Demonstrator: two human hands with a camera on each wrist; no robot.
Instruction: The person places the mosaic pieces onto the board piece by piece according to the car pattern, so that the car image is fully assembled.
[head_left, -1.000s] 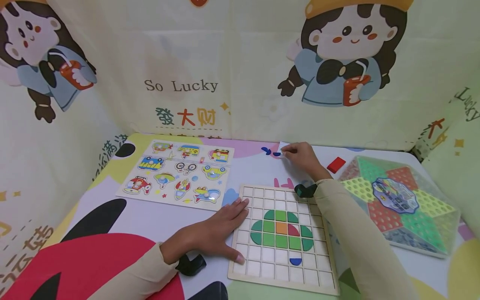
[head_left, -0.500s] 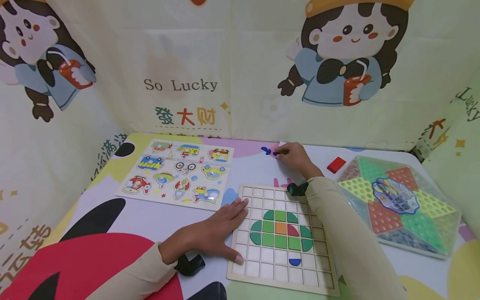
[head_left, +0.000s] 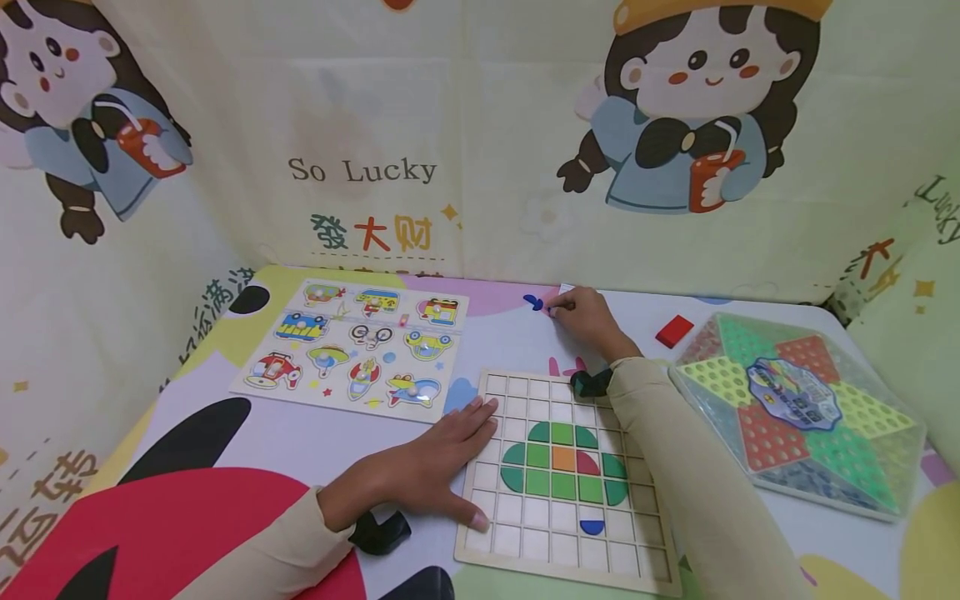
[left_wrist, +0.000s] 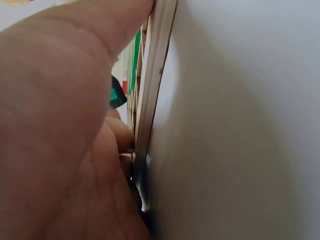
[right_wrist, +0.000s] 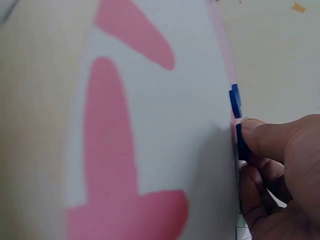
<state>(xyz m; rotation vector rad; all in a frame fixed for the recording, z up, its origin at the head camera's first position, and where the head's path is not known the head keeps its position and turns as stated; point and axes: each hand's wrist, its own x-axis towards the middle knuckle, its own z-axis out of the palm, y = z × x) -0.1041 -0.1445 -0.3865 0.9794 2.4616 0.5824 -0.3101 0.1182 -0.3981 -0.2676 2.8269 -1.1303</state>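
My left hand (head_left: 431,465) lies spread along the left edge of a wooden grid board (head_left: 517,550), thumb and fingertips on its frame. Coloured tiles in the grid form a green shape with an orange square (head_left: 562,457) and a red piece (head_left: 587,462). Below them sits a blue half-round tile (head_left: 592,527). At the far side of the table, my right hand (head_left: 588,318) pinches another blue tile (right_wrist: 242,142) between thumb and finger, close to the tabletop. Just left of it lie more small blue tiles (head_left: 533,302).
A picture puzzle board (head_left: 352,346) with vehicles lies at the left. On the right are a red block (head_left: 673,331) and a hexagonal board game box (head_left: 802,412). A printed cloth wall (head_left: 495,208) stands behind the table.
My right hand has moved slightly left toward the blue tiles and closed its fingertips on one. The left hand and the grid board have stayed in place.
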